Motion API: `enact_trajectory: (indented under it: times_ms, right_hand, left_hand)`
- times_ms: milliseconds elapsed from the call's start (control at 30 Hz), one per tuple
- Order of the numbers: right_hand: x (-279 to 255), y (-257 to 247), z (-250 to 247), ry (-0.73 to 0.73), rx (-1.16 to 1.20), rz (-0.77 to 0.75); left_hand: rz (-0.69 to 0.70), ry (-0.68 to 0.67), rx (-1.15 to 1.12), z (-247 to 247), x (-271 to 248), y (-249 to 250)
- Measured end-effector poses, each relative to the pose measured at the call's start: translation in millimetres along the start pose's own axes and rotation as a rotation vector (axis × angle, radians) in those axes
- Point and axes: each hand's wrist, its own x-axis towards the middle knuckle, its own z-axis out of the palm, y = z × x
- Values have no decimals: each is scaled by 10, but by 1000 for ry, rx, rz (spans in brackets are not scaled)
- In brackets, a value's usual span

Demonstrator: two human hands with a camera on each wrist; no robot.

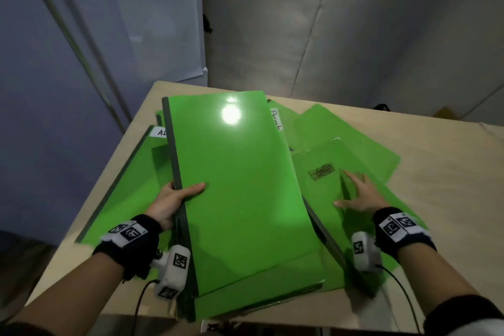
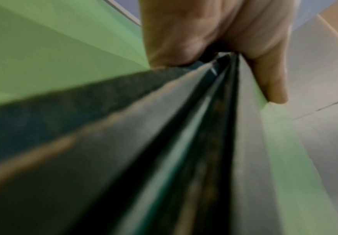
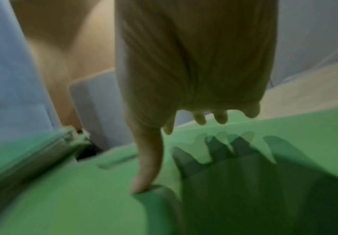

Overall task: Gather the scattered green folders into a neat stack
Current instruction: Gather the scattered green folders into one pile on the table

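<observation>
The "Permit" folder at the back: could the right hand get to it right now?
Probably yes. The right hand is open and holds nothing, and the Permit folder lies just beyond it, though the held stack covers most of it.

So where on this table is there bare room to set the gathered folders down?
Bare table shows along the right side, beyond the scattered folders, and in a narrow strip at the far edge. The centre and left are crowded: the left hand grips the gathered stack; the right hand lies spread over another folder.
</observation>
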Motion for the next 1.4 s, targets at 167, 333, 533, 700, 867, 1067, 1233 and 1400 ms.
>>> enact_trajectory:
  times_ms: [167, 333, 533, 700, 867, 1067, 1233, 1400]
  right_hand:
    - [43, 77, 144, -20, -187, 82]
    - [-12, -411, 237, 35, -145, 111]
    - [-56, -538, 245, 32, -112, 112]
    - [-146, -821, 281, -9, -13, 39]
    - [-74, -419, 254, 45, -76, 202]
    - [55, -240, 43, 1, -69, 303]
    - [-222, -477, 115, 71, 30, 226]
    - [-285, -714, 425, 101, 208, 17]
  left_hand:
    - [-14, -15, -31, -49, -67, -36]
    - [-57, -85, -59, 21, -136, -48]
    - [41, -120, -11, -171, -218, 112]
    - [64, -187, -100, -176, -95, 249]
    - [76, -129, -112, -404, -131, 334]
    - [-2, -17, -147, -636, -205, 283]
    - [-21, -83, -94, -415, -221, 307]
    - [-92, -93, -24, -100, -109, 147]
